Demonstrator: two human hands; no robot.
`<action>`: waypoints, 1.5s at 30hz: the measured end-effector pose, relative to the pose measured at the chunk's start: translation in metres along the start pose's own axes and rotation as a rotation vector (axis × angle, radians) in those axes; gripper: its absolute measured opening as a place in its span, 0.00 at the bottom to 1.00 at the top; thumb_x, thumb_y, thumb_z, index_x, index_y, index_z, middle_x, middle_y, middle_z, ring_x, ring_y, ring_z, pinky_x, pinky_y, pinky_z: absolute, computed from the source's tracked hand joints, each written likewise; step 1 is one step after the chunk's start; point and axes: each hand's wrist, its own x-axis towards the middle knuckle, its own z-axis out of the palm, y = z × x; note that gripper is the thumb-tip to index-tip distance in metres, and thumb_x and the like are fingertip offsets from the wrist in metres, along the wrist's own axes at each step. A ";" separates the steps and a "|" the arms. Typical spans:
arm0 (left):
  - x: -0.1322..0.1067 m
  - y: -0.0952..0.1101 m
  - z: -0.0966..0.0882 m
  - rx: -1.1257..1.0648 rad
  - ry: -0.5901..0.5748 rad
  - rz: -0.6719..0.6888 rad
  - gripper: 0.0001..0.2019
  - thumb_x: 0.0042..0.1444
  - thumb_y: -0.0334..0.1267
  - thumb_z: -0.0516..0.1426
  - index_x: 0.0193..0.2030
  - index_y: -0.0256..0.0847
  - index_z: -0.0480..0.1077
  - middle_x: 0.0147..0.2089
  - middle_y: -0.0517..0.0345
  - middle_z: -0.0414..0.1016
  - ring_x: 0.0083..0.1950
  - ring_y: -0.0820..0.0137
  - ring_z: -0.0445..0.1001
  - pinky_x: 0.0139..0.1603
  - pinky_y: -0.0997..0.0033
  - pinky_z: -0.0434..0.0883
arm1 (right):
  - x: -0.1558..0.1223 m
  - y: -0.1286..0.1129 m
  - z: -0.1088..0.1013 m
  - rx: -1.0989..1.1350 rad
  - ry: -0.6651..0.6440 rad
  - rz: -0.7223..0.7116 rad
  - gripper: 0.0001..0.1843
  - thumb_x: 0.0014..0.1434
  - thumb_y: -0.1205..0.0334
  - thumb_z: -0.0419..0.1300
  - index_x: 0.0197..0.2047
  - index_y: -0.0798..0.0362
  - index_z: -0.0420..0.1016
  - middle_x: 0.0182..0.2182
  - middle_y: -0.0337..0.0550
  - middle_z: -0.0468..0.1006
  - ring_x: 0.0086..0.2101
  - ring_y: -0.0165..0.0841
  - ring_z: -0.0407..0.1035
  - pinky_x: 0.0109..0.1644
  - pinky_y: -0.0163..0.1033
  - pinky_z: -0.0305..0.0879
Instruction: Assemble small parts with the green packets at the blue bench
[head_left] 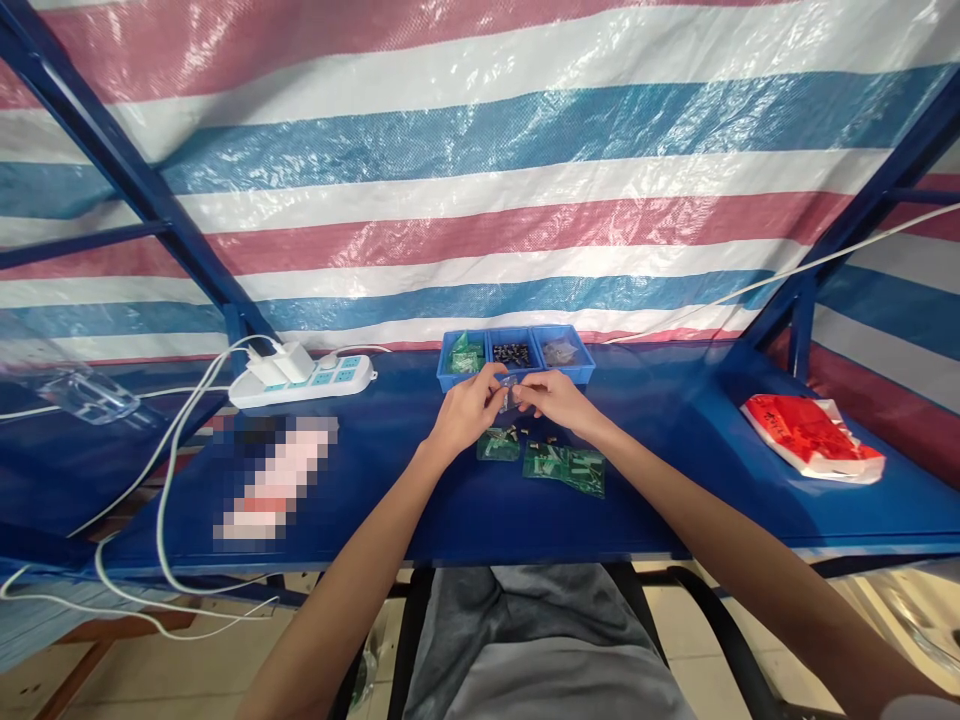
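Observation:
Between the fingertips of both hands is a small clear plastic bag (510,392). My left hand (469,408) pinches its left side, and my right hand (553,398) grips the right side. What the bag holds is too small to make out. Just below lie two green printed packets, a smaller packet (498,445) and a longer packet (566,467). A few tiny brass-coloured pieces (551,440) are scattered beside them. Behind my hands stands a blue three-part bin (450,381): green packets (466,352) at left, dark small parts (512,355) in the middle, clear bags (559,352) at right.
A white power strip (352,376) with plugged-in chargers and loose white cables (169,470) occupies the left. Near it lies a blurred-out item (277,480). At right rests a red and white package (814,437). Blue frame posts and a striped tarp (525,220) bound the back.

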 end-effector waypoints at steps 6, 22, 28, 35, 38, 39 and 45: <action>0.000 0.005 0.000 -0.017 -0.063 0.050 0.15 0.63 0.47 0.60 0.53 0.45 0.70 0.52 0.53 0.70 0.39 0.70 0.74 0.42 0.68 0.72 | 0.002 0.001 -0.001 0.039 0.122 -0.042 0.19 0.60 0.48 0.61 0.25 0.52 0.75 0.31 0.46 0.81 0.31 0.36 0.74 0.32 0.38 0.73; 0.000 0.001 0.001 0.043 -0.045 -0.029 0.15 0.70 0.43 0.52 0.56 0.43 0.73 0.41 0.56 0.78 0.36 0.69 0.76 0.39 0.71 0.70 | 0.010 0.002 -0.036 -0.014 0.327 -0.127 0.15 0.62 0.53 0.58 0.45 0.53 0.77 0.36 0.46 0.80 0.31 0.36 0.76 0.26 0.35 0.67; -0.001 -0.002 0.001 0.129 -0.091 -0.034 0.16 0.69 0.40 0.51 0.58 0.44 0.73 0.46 0.54 0.78 0.38 0.68 0.76 0.37 0.70 0.70 | 0.007 0.011 -0.062 -0.720 0.573 -0.008 0.24 0.62 0.64 0.56 0.61 0.49 0.72 0.56 0.55 0.73 0.38 0.41 0.76 0.40 0.45 0.72; 0.000 -0.001 -0.002 0.167 -0.121 -0.062 0.14 0.70 0.39 0.50 0.53 0.44 0.74 0.47 0.55 0.76 0.36 0.69 0.75 0.32 0.71 0.66 | 0.002 -0.002 -0.059 -0.633 0.294 -0.117 0.12 0.64 0.62 0.56 0.45 0.53 0.80 0.38 0.48 0.81 0.35 0.38 0.74 0.41 0.40 0.68; 0.000 -0.001 -0.003 0.178 -0.127 -0.065 0.13 0.69 0.38 0.50 0.51 0.44 0.75 0.47 0.54 0.76 0.39 0.68 0.75 0.35 0.71 0.66 | -0.002 -0.008 -0.051 -0.470 -0.100 -0.121 0.11 0.61 0.56 0.62 0.42 0.52 0.80 0.32 0.42 0.81 0.30 0.35 0.73 0.36 0.38 0.66; 0.000 -0.001 -0.003 0.180 -0.131 -0.063 0.12 0.69 0.37 0.50 0.50 0.44 0.75 0.47 0.54 0.76 0.39 0.68 0.75 0.35 0.71 0.66 | -0.004 -0.009 -0.047 -0.456 -0.212 -0.103 0.11 0.59 0.54 0.65 0.42 0.52 0.80 0.31 0.41 0.81 0.29 0.35 0.73 0.34 0.37 0.65; 0.000 0.000 -0.003 0.185 -0.131 -0.055 0.13 0.69 0.38 0.49 0.49 0.44 0.75 0.47 0.55 0.75 0.39 0.68 0.74 0.34 0.70 0.65 | -0.010 -0.008 -0.019 -0.478 -0.410 -0.087 0.08 0.59 0.56 0.65 0.39 0.52 0.77 0.26 0.38 0.78 0.27 0.34 0.71 0.31 0.36 0.60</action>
